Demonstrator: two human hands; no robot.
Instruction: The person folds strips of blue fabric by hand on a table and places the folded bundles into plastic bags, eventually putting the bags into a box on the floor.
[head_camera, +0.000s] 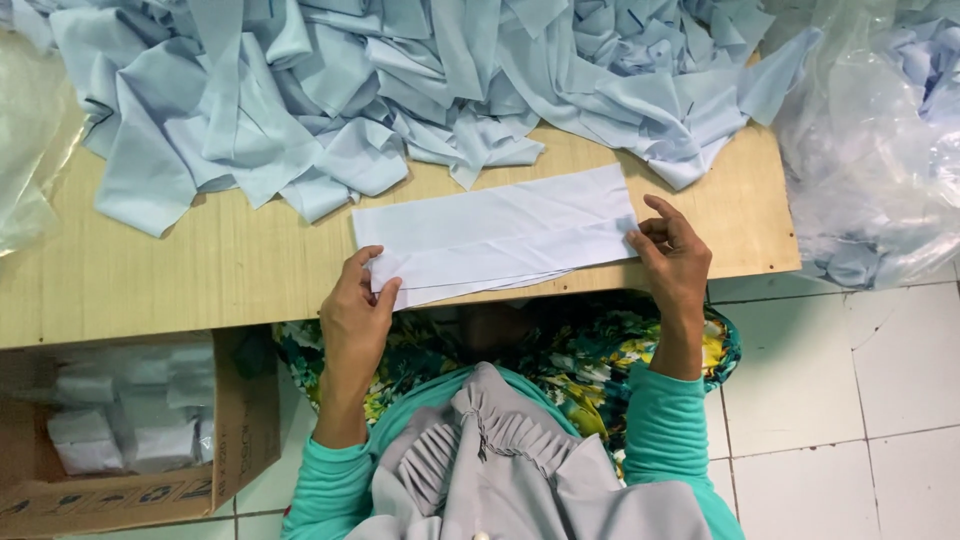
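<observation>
Pinching a folded pale blue cloth (497, 238) at each end, the left hand (355, 310) and right hand (672, 255) hold it flat on the desk (200, 270). Loose cloth pieces (330, 90) lie heaped just behind.

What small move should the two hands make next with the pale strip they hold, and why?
Probably square the layers: the left hand and right hand pinch the ends of the folded pale strip, whose lower layers fan out unevenly at the table edge.
</observation>
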